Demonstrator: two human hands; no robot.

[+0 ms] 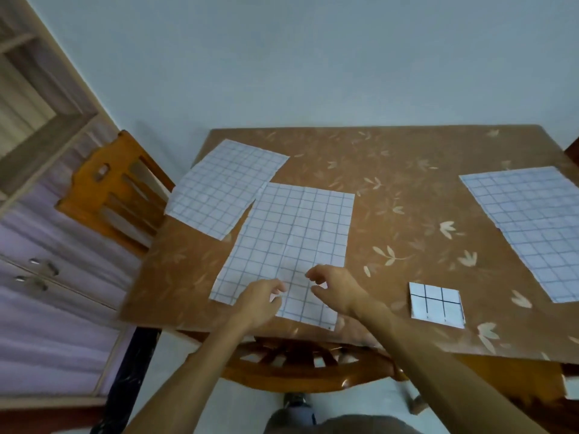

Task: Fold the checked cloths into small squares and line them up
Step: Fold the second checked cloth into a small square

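A white checked cloth [291, 239] lies spread flat on the brown table [407, 195], its near edge by the table's front. My left hand [257, 303] hovers over the cloth's near part with fingers curled and holding nothing. My right hand [335, 288] is just to its right above the same cloth, fingers apart and empty. A second flat checked cloth [224, 187] lies at the far left, partly under the first. A third flat cloth [532, 227] lies at the right edge. A small folded checked square [436, 304] sits near the front, right of my right hand.
A wooden chair [112, 189] stands at the table's left side, and another chair back [307, 361] is tucked under the front edge below my arms. A cabinet [47, 277] fills the left. The wall [313, 57] is behind the table.
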